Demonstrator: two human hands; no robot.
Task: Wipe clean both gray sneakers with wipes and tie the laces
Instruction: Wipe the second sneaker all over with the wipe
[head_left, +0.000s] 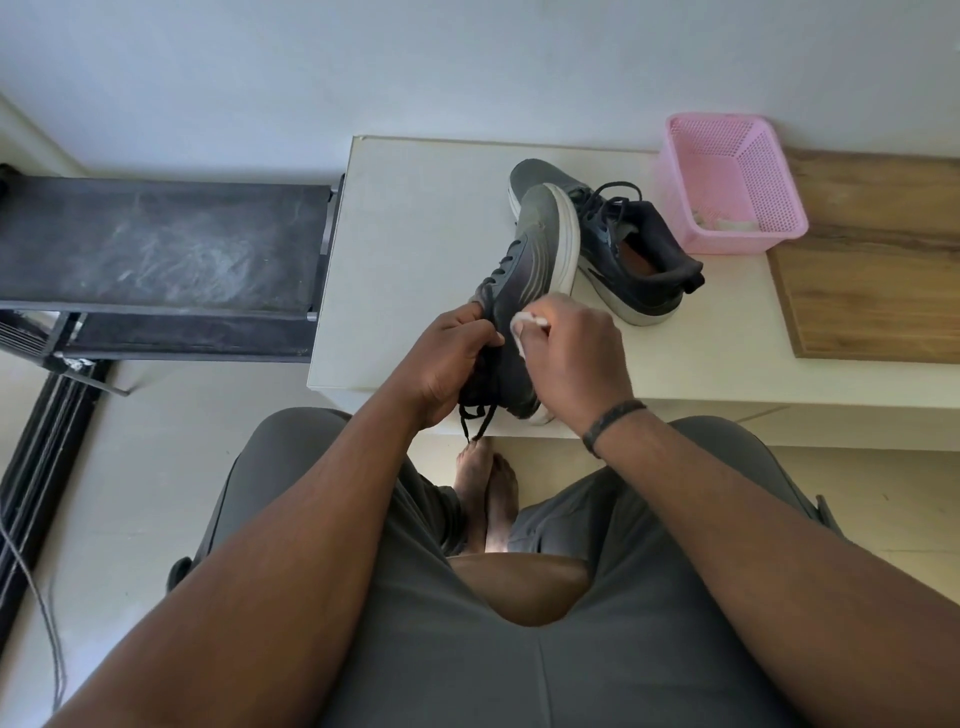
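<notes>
One gray sneaker (535, 254) with a white sole is tilted on its side over the front of the white table (405, 234), toe pointing away. My left hand (447, 358) grips it around the collar and tongue, and its dark laces (475, 421) dangle loose past the table edge. My right hand (571, 353) pinches a white wipe (527, 325) against the sneaker's side. The second gray sneaker (623, 244) lies on the table just behind, to the right, laces untied.
A pink plastic basket (727, 182) with white wipes inside stands at the back right, beside a wooden board (878, 291). A dark bench (156, 244) stands left of the table. My knees and bare feet (488, 493) are below the table edge.
</notes>
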